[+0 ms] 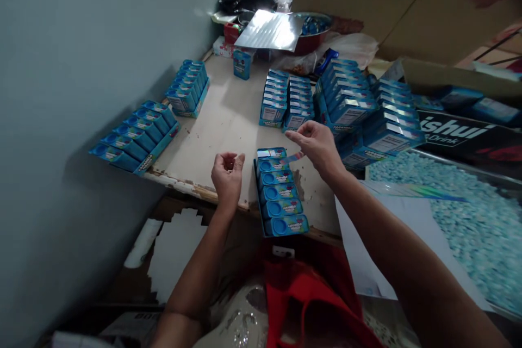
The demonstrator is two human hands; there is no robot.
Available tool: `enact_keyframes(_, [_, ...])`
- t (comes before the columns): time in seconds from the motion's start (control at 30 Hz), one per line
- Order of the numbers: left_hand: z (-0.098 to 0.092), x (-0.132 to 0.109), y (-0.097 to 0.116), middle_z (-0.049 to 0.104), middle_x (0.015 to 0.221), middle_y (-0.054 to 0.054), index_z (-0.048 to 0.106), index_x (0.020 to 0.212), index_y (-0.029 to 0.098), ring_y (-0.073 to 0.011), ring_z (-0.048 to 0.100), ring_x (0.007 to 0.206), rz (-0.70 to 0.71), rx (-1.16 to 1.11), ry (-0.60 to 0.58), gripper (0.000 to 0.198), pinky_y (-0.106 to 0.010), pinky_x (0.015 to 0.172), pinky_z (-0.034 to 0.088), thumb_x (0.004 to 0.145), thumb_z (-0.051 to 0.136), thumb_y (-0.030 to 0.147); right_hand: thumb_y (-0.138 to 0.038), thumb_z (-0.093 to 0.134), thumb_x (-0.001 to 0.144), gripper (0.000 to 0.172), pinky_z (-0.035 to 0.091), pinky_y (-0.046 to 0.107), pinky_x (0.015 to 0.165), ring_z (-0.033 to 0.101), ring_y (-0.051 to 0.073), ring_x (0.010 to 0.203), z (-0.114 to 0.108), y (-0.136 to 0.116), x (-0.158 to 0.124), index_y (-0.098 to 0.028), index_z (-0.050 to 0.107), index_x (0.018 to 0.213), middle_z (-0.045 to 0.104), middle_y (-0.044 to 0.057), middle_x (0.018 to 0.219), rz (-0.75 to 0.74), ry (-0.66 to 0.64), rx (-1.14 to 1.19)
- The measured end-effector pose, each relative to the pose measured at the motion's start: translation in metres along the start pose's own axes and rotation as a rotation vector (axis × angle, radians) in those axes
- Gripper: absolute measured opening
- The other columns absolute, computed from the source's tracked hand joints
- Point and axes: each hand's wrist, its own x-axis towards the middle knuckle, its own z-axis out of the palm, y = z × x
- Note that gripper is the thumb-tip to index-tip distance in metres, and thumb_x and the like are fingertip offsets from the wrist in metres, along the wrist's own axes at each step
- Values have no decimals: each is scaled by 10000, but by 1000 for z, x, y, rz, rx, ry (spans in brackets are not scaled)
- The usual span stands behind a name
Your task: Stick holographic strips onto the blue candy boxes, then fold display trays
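Now, right hand (318,147): thumb and forefinger pinched together on a shiny strip (291,159), other fingers spread. The strip runs out from the pinch toward 8 o'clock and sits just over the far end of the tray (261,212); whether it touches the top box I cannot tell.

Left hand (227,174): at 9 o'clock of the tray, just beside it, palm up, fingers curled in against the thumb, closed. Whether anything small lies in the curl I cannot tell.

The tray lies at the near edge of the table (228,114), between my 2 hands. It holds a row of blue boxes (281,207), 6 as far as I can count, lying flat, round marks to the left.

Around:
- 10 o'clock: 2 filled trays along the wall, the near one (134,138) overhanging the table edge, the far one (188,87) beyond it.
- 12 o'clock: 2 filled trays side by side (285,99); a single upright box (242,63) further back; a foil sheet (271,30) behind that.
- 1 to 2 o'clock: stacked trays (354,103), just behind my right hand.
- 3 o'clock: a bin of pale candies (468,212), well apart from the tray.
- 6 o'clock: a red bag (310,293) below the table edge.
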Motion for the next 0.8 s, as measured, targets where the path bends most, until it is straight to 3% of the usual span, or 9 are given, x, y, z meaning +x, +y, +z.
enact_keyframes(0.07, [-1,-11,23,650,839,-25,695,983,185,-114,547,655,128,65,-117,407,-228,583,441,780,784,526,-491,755,729,364,390,266,459,465,118,512,0,-8,-1,-239,498,680,513,-30,611,-6,37,77])
enact_keyframes(0.13, [3,-22,41,697,933,-57,732,1064,195,-126,556,676,193,115,-255,486,-241,578,442,727,836,529,-484,768,723,371,369,260,453,447,114,506,3,-14,-2,-238,497,664,492,-37,583,-27,66,111])
enact_keyframes(0.2, [11,-29,50,712,960,-68,763,1019,203,-142,571,723,230,149,-315,460,-253,611,450,686,876,499,-491,768,734,381,349,259,462,433,111,512,6,-17,-3,-234,500,648,476,-39,564,-62,76,107])
enact_keyframes(0.3, [18,-31,50,693,873,-49,758,816,199,-152,588,764,193,54,-354,288,-265,666,456,772,807,480,-541,748,771,413,342,265,491,424,107,516,7,-19,-6,-234,497,658,466,-45,550,-77,58,132])
enact_keyframes(0.4, [11,-23,48,668,787,-18,720,772,194,-149,576,735,93,-68,-420,303,-269,687,459,823,743,492,-631,691,804,440,353,274,510,443,109,503,1,-20,-13,-240,504,726,483,-51,549,4,-53,259])
enact_keyframes(0.57, [-12,2,50,612,698,8,681,701,181,-125,495,660,60,93,-472,325,-259,653,398,795,760,483,-485,923,492,597,379,273,548,556,137,591,-8,-19,-21,-241,555,894,609,-43,669,174,-254,360])
enact_keyframes(0.63, [-16,12,48,591,668,9,676,689,178,-124,474,645,39,132,-486,337,-261,624,362,775,768,491,-448,925,457,603,413,291,585,575,152,618,-6,-15,-22,-236,555,884,602,-46,655,162,-252,350])
enact_keyframes(0.8, [-15,28,42,553,608,1,668,660,179,-130,435,606,-58,192,-579,384,-267,574,311,714,782,542,-383,852,546,453,438,316,629,574,159,633,7,0,-20,-234,540,839,591,-43,655,75,-197,286])
